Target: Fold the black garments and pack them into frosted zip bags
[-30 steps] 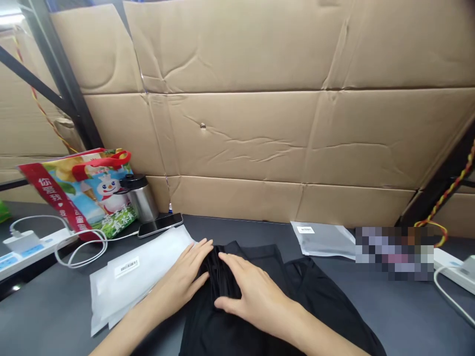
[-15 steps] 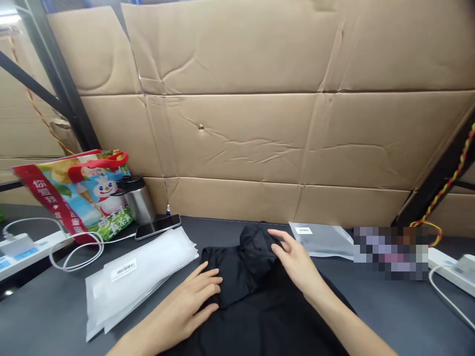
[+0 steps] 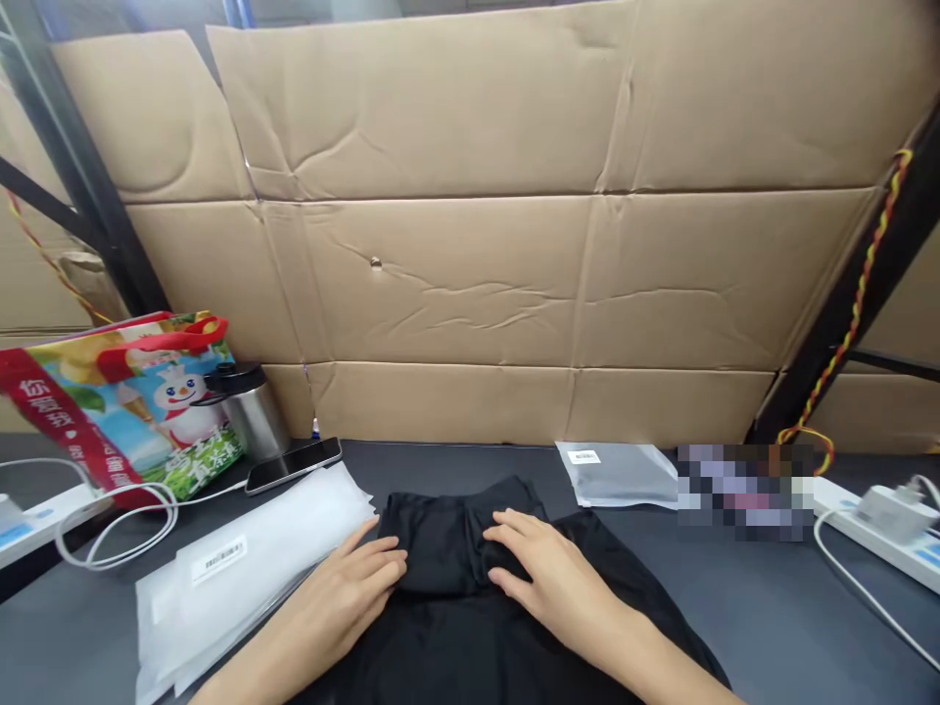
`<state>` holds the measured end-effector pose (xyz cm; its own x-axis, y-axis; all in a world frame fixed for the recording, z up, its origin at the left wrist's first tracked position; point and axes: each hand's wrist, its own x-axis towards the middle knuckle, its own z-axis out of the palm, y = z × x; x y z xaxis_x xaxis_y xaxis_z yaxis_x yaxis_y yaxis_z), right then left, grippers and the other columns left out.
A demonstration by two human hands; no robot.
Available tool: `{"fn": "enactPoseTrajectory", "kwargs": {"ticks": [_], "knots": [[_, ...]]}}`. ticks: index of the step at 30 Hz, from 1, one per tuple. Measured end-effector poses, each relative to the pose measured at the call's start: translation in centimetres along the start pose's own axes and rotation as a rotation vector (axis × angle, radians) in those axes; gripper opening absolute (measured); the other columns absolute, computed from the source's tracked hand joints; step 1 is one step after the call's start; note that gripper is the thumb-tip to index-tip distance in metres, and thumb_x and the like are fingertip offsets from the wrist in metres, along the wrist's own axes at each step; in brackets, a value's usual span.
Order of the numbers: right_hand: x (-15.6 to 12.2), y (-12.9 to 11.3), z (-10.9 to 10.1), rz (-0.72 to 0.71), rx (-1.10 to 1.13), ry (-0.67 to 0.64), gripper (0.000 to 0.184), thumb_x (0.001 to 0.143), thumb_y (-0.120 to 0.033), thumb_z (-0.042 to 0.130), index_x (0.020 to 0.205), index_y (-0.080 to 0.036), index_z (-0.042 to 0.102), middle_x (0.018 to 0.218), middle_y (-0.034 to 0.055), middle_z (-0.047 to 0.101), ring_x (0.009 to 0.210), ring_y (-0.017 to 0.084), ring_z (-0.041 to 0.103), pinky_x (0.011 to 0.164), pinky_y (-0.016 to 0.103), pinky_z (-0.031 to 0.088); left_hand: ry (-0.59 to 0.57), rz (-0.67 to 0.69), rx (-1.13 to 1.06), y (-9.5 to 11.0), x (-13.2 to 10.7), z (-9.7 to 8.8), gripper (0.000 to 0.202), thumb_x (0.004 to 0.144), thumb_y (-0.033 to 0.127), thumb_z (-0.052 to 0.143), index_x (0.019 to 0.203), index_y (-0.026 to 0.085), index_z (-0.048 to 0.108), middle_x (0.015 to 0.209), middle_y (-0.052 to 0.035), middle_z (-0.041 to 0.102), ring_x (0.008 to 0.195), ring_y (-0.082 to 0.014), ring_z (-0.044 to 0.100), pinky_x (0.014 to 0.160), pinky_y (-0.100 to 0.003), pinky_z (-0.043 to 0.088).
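Observation:
A black fabric garment (image 3: pixel 470 646) lies spread on the dark table in front of me, its lower part running out of the picture. At its top end sits a folded-over section (image 3: pixel 433 539), with a crease down its middle. My left hand (image 3: pixel 349 587) rests on the left edge of that fold, fingers extended. Across the fold's right part lies my right hand (image 3: pixel 550 578), palm down with fingers apart. Left of my left hand is a stack of frosted plastic bags (image 3: pixel 250 573) with a barcode label.
Behind the bags are a phone (image 3: pixel 294 465), a steel flask (image 3: pixel 254 416) and a colourful carrier bag (image 3: pixel 168 411). A flat frosted bag (image 3: pixel 621 475) lies at the back right. Power strips (image 3: pixel 892 529) with white cables flank the table (image 3: pixel 771 607). Cardboard (image 3: pixel 470 284) walls off the back.
My right hand has come down and toward me, and the bunched top of the garment now lies flatter as a fold. The view has shifted slightly right.

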<state>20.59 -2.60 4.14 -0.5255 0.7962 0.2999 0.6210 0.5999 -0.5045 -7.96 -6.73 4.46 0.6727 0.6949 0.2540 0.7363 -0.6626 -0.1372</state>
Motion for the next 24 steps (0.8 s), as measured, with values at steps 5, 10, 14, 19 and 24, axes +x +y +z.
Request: {"fn": "enactPoseTrajectory", "kwargs": {"ticks": [5,10,14,19,24], "knots": [[0.5,0.9,-1.4,0.107,0.157,0.237,0.022,0.091,-0.029,0.040,0.098,-0.023,0.061,0.090,0.0024,0.070,0.083,0.019,0.066,0.077,0.029,0.050,0.057,0.029,0.097,-0.8,-0.5,0.4,0.026,0.090,0.009,0.042,0.107,0.019,0.059,0.115,-0.0061,0.066,0.115,-0.0221,0.057,0.110,-0.046,0.032],[-3.2,4.2,-5.0,0.324,0.160,0.387,0.019,0.086,-0.041,0.045,0.087,-0.025,0.057,0.088,0.0019,0.070,0.079,0.021,0.066,0.074,0.029,0.050,0.073,0.004,0.040,-0.8,-1.4,0.4,0.026,0.089,0.011,0.046,0.108,0.023,0.059,0.114,-0.0019,0.067,0.111,-0.0195,0.060,0.112,-0.040,0.030],[-6.2,7.0,-6.8,0.434,-0.025,0.349,0.024,0.083,-0.048,0.047,0.090,-0.030,0.060,0.099,0.0015,0.071,0.052,0.018,0.059,0.063,0.033,0.051,0.085,-0.068,-0.027,-1.2,-1.5,-0.8,0.024,0.089,0.029,0.057,0.112,0.030,0.060,0.113,0.0021,0.068,0.111,-0.0224,0.060,0.111,-0.041,0.031],[-4.1,8.6,-7.1,0.379,-0.085,0.350,0.034,0.087,-0.049,0.041,0.107,-0.029,0.061,0.111,0.0031,0.067,0.073,0.023,0.066,0.073,0.039,0.052,0.243,-0.303,-0.130,-4.2,0.7,-0.9,0.033,0.091,0.041,0.051,0.119,0.025,0.058,0.123,-0.0025,0.063,0.119,-0.0256,0.053,0.107,-0.045,0.034],[0.3,9.8,-4.7,0.226,-0.147,0.272,0.037,0.088,-0.043,0.043,0.110,-0.020,0.063,0.136,0.0102,0.049,0.135,0.029,0.030,0.106,0.048,0.028,0.212,-0.415,-0.237,-7.2,3.0,1.4,0.038,0.090,0.046,0.047,0.109,0.019,0.065,0.119,-0.0079,0.065,0.112,-0.0260,0.059,0.096,-0.040,0.046]]}}
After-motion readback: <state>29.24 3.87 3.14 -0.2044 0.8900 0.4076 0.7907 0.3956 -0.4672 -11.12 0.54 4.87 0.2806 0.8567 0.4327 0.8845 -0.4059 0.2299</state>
